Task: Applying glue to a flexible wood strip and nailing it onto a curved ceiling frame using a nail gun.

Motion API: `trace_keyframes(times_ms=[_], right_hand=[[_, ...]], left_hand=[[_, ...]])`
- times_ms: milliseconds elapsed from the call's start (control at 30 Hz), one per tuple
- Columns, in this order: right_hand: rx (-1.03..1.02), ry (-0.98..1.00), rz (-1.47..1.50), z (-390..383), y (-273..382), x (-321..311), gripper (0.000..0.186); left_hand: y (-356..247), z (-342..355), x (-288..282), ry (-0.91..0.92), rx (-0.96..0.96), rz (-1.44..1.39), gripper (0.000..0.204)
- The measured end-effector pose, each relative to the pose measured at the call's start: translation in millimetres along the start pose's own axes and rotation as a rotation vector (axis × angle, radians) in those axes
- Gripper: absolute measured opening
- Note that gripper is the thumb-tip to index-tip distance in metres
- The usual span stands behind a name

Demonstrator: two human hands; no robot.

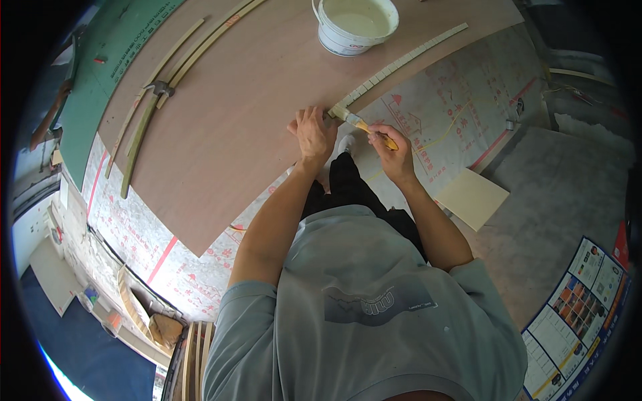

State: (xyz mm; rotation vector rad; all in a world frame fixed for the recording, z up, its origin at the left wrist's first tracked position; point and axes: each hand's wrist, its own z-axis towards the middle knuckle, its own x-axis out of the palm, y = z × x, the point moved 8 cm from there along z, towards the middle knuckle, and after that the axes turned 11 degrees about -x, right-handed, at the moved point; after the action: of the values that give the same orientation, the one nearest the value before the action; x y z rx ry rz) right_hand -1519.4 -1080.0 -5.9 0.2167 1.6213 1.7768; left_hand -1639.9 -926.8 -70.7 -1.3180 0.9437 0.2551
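My left hand (313,132) presses down on the near end of a long notched wooden strip (401,61) that lies across a brown plywood sheet (254,107). My right hand (391,148) grips the yellow handle of a small paintbrush (364,125), its bristles touching the strip's end right beside my left fingers. A white bucket (354,25) of pale glue stands open on the plywood beyond the strip.
Several curved wooden strips (144,120) held by a clamp lie at the plywood's far left. A green board (100,73) sits beyond them. A pale square tile (473,198) and a printed poster (582,301) lie on the floor to the right.
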Motion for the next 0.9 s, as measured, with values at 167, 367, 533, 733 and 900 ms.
trace_keyframes(times_ms=[167,367,533,733,900], right_hand=[[0.159,0.023,0.097,1.1,-13.2,2.2,0.015],[0.142,-0.076,0.094,8.8,-18.3,-15.6,0.016],[0.134,0.033,0.134,13.8,-8.0,-4.5,0.016],[0.061,0.026,-0.094,26.7,0.3,-18.4,0.014],[0.122,0.083,-0.129,24.6,2.2,-5.0,0.011]], left_hand=[[5.1,0.1,2.2,0.010,0.025,-0.016,0.032],[7.1,1.3,5.6,0.006,0.022,0.000,0.028],[7.8,1.2,6.4,0.043,0.018,-0.018,0.027],[6.5,0.6,4.4,0.046,0.014,-0.012,0.028],[8.6,0.8,-0.8,0.087,0.034,-0.043,0.031]])
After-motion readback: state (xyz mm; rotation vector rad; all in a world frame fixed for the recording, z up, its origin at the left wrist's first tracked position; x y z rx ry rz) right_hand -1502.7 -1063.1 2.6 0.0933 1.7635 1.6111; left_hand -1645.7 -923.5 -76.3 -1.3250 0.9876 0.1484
